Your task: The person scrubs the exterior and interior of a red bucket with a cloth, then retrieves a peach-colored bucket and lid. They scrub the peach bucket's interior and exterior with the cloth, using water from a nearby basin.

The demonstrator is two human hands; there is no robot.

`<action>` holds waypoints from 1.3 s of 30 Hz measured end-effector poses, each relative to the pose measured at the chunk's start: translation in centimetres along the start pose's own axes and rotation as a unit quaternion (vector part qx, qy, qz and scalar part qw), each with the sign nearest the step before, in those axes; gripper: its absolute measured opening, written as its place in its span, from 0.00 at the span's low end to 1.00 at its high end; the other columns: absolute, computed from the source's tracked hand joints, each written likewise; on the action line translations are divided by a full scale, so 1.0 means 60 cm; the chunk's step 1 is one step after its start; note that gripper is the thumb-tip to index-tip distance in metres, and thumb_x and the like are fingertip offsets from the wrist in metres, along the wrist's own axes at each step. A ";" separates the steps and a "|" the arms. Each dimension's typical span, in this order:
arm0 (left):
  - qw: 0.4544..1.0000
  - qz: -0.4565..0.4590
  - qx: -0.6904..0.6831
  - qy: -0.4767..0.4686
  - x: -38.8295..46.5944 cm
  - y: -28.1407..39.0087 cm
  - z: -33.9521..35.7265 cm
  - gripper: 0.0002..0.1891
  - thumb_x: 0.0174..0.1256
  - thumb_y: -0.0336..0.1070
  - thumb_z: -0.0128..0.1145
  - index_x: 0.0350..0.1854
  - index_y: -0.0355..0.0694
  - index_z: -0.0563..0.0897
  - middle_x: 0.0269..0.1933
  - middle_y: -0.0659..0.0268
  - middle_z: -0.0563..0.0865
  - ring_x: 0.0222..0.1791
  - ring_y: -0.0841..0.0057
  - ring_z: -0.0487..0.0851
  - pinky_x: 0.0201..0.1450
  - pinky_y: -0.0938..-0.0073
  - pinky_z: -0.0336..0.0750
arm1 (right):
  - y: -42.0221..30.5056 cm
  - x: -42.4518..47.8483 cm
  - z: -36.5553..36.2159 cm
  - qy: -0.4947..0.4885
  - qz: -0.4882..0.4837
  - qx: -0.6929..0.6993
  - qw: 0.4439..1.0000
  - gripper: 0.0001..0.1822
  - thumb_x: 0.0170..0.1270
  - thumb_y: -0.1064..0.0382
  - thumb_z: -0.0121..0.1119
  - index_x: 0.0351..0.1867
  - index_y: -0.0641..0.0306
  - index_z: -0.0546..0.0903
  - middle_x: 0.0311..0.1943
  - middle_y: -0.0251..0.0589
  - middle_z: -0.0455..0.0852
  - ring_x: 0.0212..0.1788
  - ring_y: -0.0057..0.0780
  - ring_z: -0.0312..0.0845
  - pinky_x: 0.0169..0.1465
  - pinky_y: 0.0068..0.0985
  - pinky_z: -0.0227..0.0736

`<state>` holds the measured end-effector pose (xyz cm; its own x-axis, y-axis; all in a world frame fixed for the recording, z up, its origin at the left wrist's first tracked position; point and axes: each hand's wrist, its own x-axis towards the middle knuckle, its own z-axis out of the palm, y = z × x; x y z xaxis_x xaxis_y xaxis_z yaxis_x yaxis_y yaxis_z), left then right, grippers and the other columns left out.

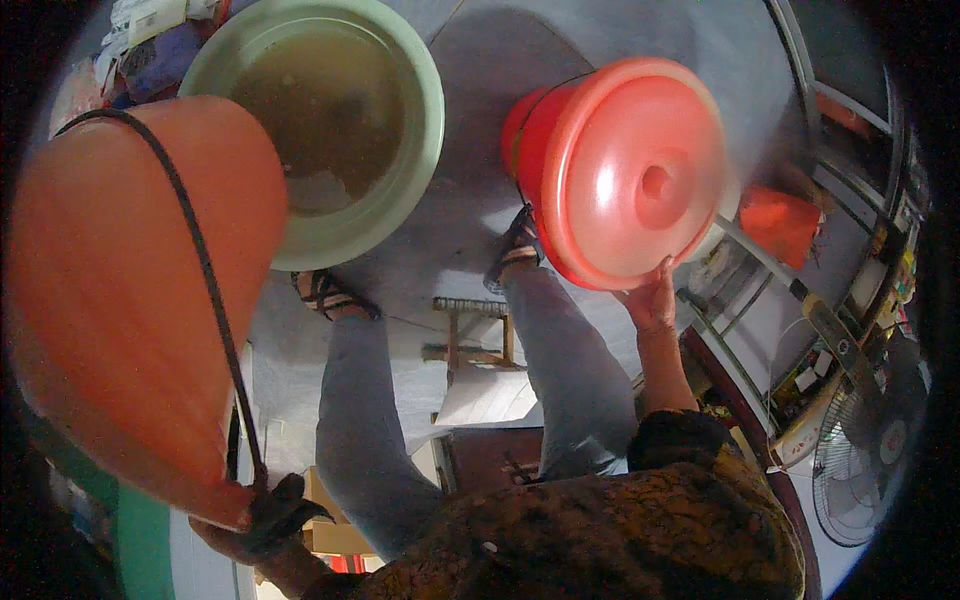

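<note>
A red plastic bucket (525, 135) stands before my right foot, topped by a round red lid (600, 180) with a recessed centre. My right hand (654, 300) grips the lid's near rim, with fingers hidden beneath it. At the left, close to the camera, looms a large, smooth orange object (135, 300) that tapers downward; its kind is unclear. A black strap (196, 232) runs along it. Its narrow lower end is held in my left hand (247, 536), which is shadowed and partly covered by dark material. A pale green basin (431, 127) with murky brown water sits beyond it.
My sandalled feet are on the grey floor (472, 225). A small wooden stool (472, 307) is between my legs. To the right are a pale pole (765, 259), a red item (780, 225) and an electric fan (847, 465). Bags (150, 52) lie at upper left.
</note>
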<state>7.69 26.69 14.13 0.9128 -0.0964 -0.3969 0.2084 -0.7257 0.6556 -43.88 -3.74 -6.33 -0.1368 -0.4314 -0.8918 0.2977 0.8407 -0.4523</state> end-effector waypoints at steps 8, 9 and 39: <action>0.997 0.033 -0.033 0.060 0.044 -0.011 0.046 0.42 0.58 0.51 0.62 0.70 0.30 0.64 0.62 0.45 0.76 0.55 0.49 0.80 0.51 0.53 0.80 | 0.019 0.084 -0.072 -0.071 -0.153 0.094 0.981 0.35 0.73 0.43 0.53 0.74 0.58 0.62 0.73 0.41 0.67 0.72 0.39 0.63 0.75 0.43 0.58; 0.995 0.041 -0.053 0.075 0.043 -0.019 0.053 0.41 0.58 0.52 0.61 0.70 0.31 0.65 0.61 0.46 0.77 0.54 0.50 0.80 0.51 0.53 0.80 | 0.010 0.098 -0.062 -0.078 -0.158 0.096 0.980 0.34 0.74 0.44 0.52 0.74 0.59 0.62 0.72 0.41 0.67 0.72 0.39 0.64 0.75 0.43 0.59; 0.790 0.052 -0.486 -0.369 0.104 0.027 0.111 0.31 0.69 0.51 0.53 0.62 0.27 0.74 0.60 0.50 0.82 0.55 0.58 0.83 0.61 0.56 0.76 | -0.211 0.278 -0.028 0.078 -0.423 0.414 0.802 0.25 0.72 0.53 0.58 0.65 0.58 0.68 0.56 0.41 0.76 0.56 0.39 0.75 0.56 0.42 0.78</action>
<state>11.40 20.38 8.46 0.5634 -0.7530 -0.3399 0.6455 0.1444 0.7500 -51.53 -21.03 -15.51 -0.7185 -0.6324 -0.2895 0.5523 -0.2657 -0.7902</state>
